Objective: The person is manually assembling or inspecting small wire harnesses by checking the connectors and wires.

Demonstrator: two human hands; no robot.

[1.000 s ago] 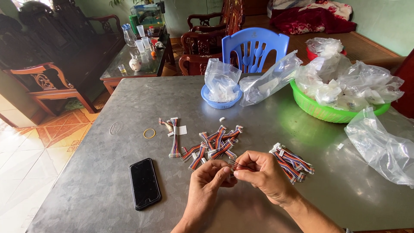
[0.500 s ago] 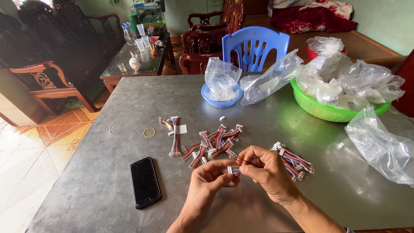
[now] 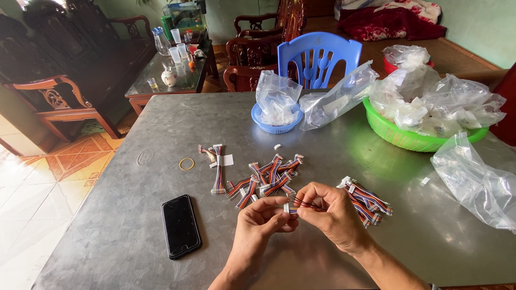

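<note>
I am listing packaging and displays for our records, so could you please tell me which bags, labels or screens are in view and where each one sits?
Black smartphone: flat on the grey metal table, left of the hands, screen dark.
Small white paper tag: on a ribbon-cable bundle near the yellow rubber band.
Clear plastic bag: in the blue basket.
Long clear bag: lying beside that basket.
Heap of clear bags: in the green basin.
Crumpled clear bag: at the table's right edge.

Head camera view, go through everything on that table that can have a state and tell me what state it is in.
left hand: pinching the cable's white connector
right hand: gripping the cable's wires
wire cable: held between both hands
phone: flat, screen dark
rubber band: loose, unused
cable pile: scattered, unbundled
green basin: full of plastic bags
blue bowl: holds one bag
</note>
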